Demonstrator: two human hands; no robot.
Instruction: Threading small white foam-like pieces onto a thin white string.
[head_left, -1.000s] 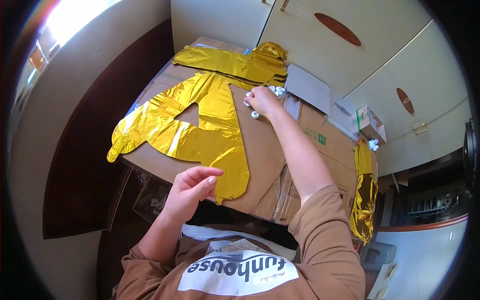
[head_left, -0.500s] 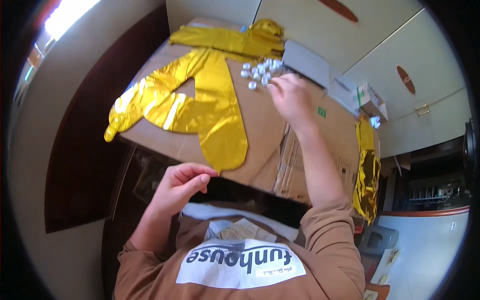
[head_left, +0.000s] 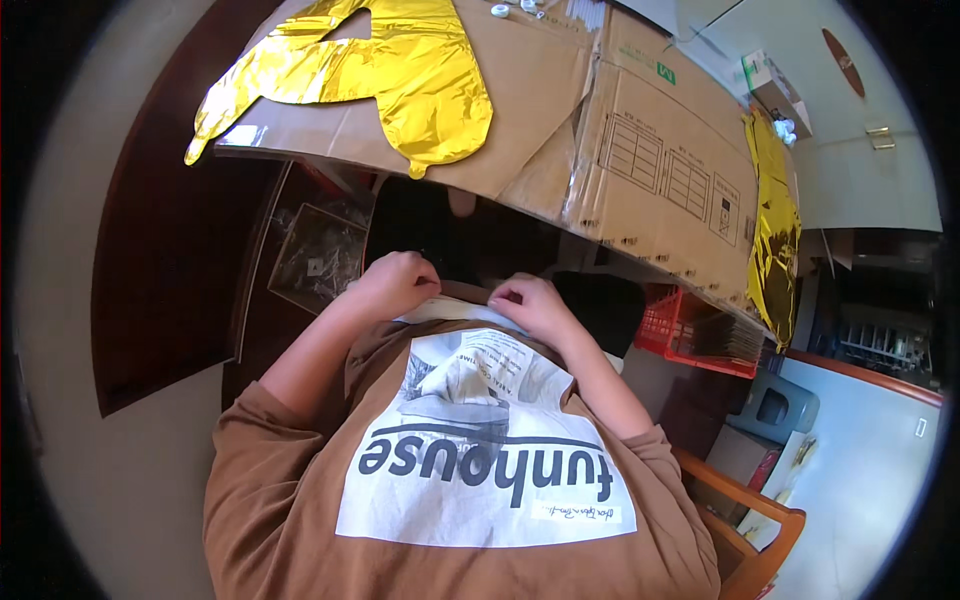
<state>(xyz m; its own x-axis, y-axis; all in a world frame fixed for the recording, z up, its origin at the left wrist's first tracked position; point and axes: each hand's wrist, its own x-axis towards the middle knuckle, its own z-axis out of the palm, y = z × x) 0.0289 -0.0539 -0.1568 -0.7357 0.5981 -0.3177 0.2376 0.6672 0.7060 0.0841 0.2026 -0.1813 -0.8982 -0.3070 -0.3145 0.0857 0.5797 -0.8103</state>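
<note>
Both my hands are low in front of my brown shirt, between my body and the table edge. My left hand (head_left: 393, 286) is closed with its fingers curled together. A short way to its right, my right hand (head_left: 534, 306) is closed too, with thumb and fingers pinched. What either one holds, if anything, is hidden. A whitish cloth (head_left: 462, 311) stretches between them at the shirt's lower edge. A flat gold foil balloon shaped like the letter A (head_left: 432, 95) lies on the cardboard-covered table, its small tab hanging at the near edge, apart from my hands.
Flattened cardboard (head_left: 545, 90) covers the table. Small white rolls (head_left: 500, 11) lie at the far edge of view. More gold foil (head_left: 774, 230) hangs over the right side, near a small box (head_left: 776, 92). Below are a red crate (head_left: 690, 330) and a wooden chair (head_left: 765, 545).
My right hand has come back from the white rolls to my lap. My left hand has left the balloon's tab and sits beside it. The view has tilted down toward my body.
</note>
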